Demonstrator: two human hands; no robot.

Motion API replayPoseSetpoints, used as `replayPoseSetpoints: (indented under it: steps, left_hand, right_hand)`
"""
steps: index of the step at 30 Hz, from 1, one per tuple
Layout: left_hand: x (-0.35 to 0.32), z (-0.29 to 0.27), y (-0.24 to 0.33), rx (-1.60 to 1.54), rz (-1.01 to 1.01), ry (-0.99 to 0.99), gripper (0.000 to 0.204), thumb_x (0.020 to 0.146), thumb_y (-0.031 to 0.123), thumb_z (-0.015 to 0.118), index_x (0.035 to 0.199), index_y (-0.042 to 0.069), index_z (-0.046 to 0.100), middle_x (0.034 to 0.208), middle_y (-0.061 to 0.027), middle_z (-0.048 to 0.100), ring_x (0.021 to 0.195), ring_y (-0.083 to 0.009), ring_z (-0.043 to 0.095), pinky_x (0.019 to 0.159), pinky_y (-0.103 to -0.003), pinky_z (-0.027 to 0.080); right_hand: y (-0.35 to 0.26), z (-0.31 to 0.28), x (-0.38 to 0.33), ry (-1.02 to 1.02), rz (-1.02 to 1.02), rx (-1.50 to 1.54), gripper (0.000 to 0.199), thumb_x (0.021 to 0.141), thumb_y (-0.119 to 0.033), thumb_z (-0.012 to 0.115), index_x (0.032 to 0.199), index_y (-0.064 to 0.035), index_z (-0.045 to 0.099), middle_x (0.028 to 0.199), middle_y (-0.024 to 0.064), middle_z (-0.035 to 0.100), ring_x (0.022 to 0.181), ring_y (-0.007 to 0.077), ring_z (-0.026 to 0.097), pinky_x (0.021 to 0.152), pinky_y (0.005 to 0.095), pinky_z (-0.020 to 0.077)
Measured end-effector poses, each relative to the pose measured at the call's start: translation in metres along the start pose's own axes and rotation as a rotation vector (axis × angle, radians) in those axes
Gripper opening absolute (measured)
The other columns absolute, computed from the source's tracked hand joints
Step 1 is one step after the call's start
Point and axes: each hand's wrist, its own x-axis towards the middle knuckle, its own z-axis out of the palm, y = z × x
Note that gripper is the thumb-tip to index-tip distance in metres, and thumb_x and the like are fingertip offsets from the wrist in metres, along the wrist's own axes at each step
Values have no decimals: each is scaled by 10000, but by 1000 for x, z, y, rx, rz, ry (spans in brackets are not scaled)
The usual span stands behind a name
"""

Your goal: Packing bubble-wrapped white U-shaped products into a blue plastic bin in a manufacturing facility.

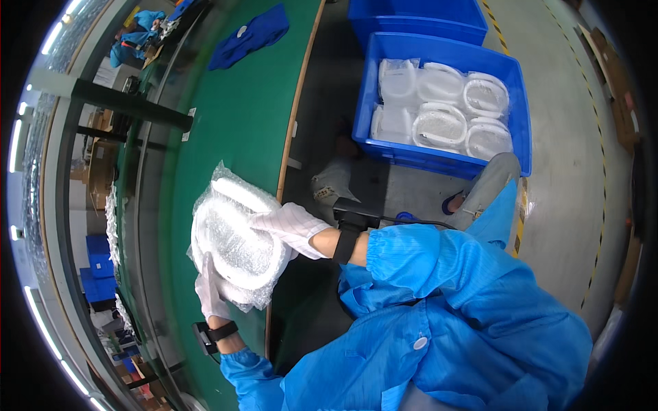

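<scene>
Blue smock [439, 322], left hand [211, 291] and right hand [293, 229] holding wrapped white part [241, 255], green bench [226, 127], cloth [257, 40], filled bin [411, 154] alongside

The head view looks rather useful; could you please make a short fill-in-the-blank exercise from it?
The gloves on the left hand and right hand are coloured ____.
The number of hands touching the bubble-wrapped item is ____.
The tabletop is coloured ____.
The crate holding wrapped pieces is coloured ____.
Missing words: white; two; green; blue.
</scene>
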Motion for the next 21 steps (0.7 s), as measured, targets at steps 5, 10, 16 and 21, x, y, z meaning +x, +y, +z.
replayPoseSetpoints:
  steps: [5, 10, 16, 21]
  left_hand:
    - [8, -16, 3, -339, -27, -232, 602, 873, 438, 620, 1222, -48, 550, 1106, -99, 628, 928, -187, 619, 745, -296, 519]
    - [-28, 5, 47, -517, -70, -311, 546, 918, 351, 572, 1279, -51, 491, 1221, -133, 581, 1047, -205, 590, 870, -306, 501]
    - [-15, 17, -7, 120, 671, -193, 508, 920, 260, 548, 1318, -36, 439, 1307, -174, 513, 1165, -266, 512, 990, -371, 420]
    - [-53, 41, 6, -125, 686, -47, 520, 890, 223, 553, 1326, -26, 417, 1323, -173, 483, 1180, -285, 482, 1012, -400, 388]
  right_hand:
    - [5, 7, -3, 83, -32, -147, 570, 770, -426, 704, 892, 128, 644, 777, 166, 666, 691, 224, 643, 619, 341, 504]
    - [10, -5, -10, 25, -171, -224, 395, 852, -361, 602, 865, 32, 645, 730, 173, 639, 671, 297, 646, 593, 380, 504]
    - [4, -28, -35, 81, -439, -578, 519, 796, -448, 647, 914, 57, 625, 743, 224, 640, 729, 397, 628, 655, 421, 497]
    - [-3, -79, -83, 67, -539, -452, 601, 754, -419, 724, 1133, 14, 551, 954, 217, 646, 897, 373, 636, 769, 407, 502]
